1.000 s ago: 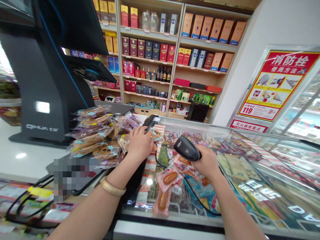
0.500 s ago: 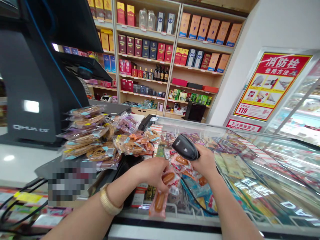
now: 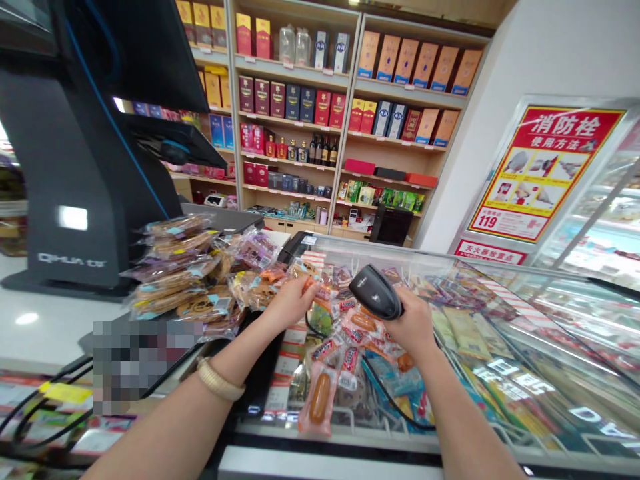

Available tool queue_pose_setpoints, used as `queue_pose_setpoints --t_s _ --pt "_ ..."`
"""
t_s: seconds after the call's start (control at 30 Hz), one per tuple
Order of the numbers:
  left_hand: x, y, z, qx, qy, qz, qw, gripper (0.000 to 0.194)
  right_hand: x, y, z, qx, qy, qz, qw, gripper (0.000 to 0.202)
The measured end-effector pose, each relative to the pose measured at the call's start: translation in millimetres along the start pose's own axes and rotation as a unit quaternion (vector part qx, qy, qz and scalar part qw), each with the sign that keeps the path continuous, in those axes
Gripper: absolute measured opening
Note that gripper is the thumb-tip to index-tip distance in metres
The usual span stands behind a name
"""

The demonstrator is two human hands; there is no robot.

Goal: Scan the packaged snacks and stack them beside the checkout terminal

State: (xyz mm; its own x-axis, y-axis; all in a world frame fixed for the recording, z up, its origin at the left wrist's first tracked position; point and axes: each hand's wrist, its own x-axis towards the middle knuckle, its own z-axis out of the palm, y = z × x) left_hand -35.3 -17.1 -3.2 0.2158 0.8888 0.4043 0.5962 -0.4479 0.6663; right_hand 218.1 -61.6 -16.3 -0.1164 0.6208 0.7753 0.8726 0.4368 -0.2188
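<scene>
The right hand (image 3: 414, 323) is wrapped around a black handheld barcode scanner (image 3: 375, 293) — its head pointing left above the wrapped sausages (image 3: 364, 323) strewn on the glass-topped display case (image 3: 280, 461), with one single-wrapped sausage (image 3: 319, 399) lying by itself at the near edge. Farther left, the left hand (image 3: 295, 301), a gold-toned bracelet (image 3: 217, 380) on its wrist, has its fingers bunched beside a reddish packet — I cannot tell whether it grips it — just right of the bagged biscuits (image 3: 175, 283) heaped near the point-of-sale terminal (image 3: 90, 193).
</scene>
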Motion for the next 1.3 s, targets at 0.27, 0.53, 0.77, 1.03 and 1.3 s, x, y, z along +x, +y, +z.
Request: queue_pose_setpoints --t_s 0.27,0.53,0.77,1.03,1.3 --pt "5 -7 -6.5 0.006 0.075 -0.018 0.997 0.031 0 -6 0 0.016 -0.101 -0.027 0.994 0.018" --pt "3 -8 -4.6 0.021 0.062 0.002 0.998 0.033 2 -9 -2 0.005 -0.138 -0.014 0.990 0.018" --pt "6 -11 -17.0 0.164 0.149 0.056 0.974 0.029 1 -6 1 0.018 -0.103 -0.007 0.995 0.022" --pt "-2 -12 -21.0 0.417 0.097 -0.020 0.904 0.035 -1 -5 4 0.017 -0.091 -0.007 0.996 0.022" --pt "-4 4 -25.8 0.336 0.151 0.066 0.927 0.034 -2 3 8 0.012 -0.074 -0.014 0.997 0.025"
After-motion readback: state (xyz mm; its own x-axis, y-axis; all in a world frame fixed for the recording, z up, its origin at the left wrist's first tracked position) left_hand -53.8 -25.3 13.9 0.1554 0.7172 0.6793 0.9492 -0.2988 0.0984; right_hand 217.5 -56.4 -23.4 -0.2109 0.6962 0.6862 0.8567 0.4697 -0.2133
